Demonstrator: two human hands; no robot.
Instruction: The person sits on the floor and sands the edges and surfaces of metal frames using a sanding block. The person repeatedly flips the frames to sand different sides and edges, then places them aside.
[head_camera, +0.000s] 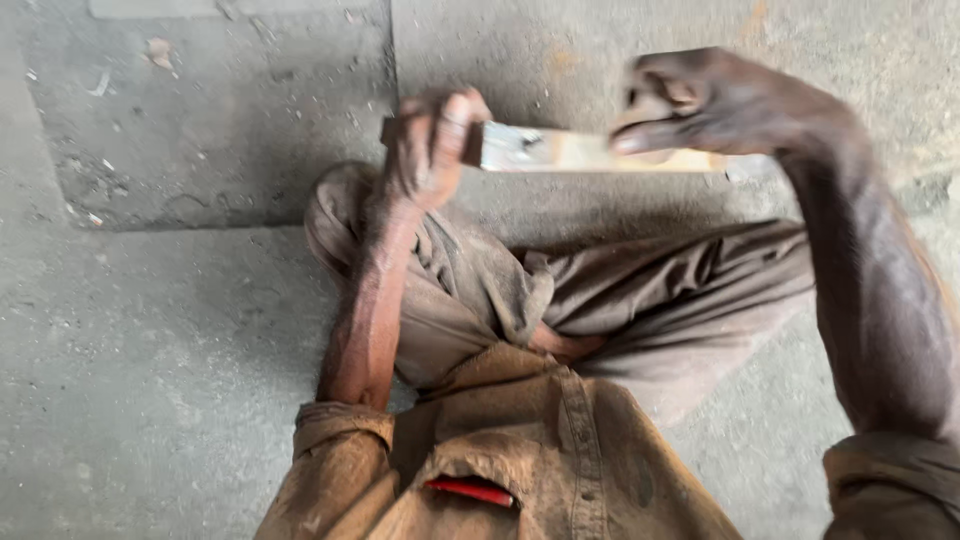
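The concrete floor was grey, rough and gritty, split by straight seams into slabs and speckled with pale chips. Over it, the left hand was clenched around the dark, stubby end of a flat metal bar, fingers wrapped tight and a ring showing on one of them. The bar was a single long, thin strip, held level above the person's knees; its face was pale and shiny, silvery near the left hand and yellowish further along, though motion blur hid its edges. At its far end the right hand was curled down onto the strip, fingertips pressing its top; whether it truly gripped could not be told. Both hands and forearms looked dark with grime. Below lay creased, dusty brown trousers and a brown buttoned shirt with one red object peeking from its pocket.
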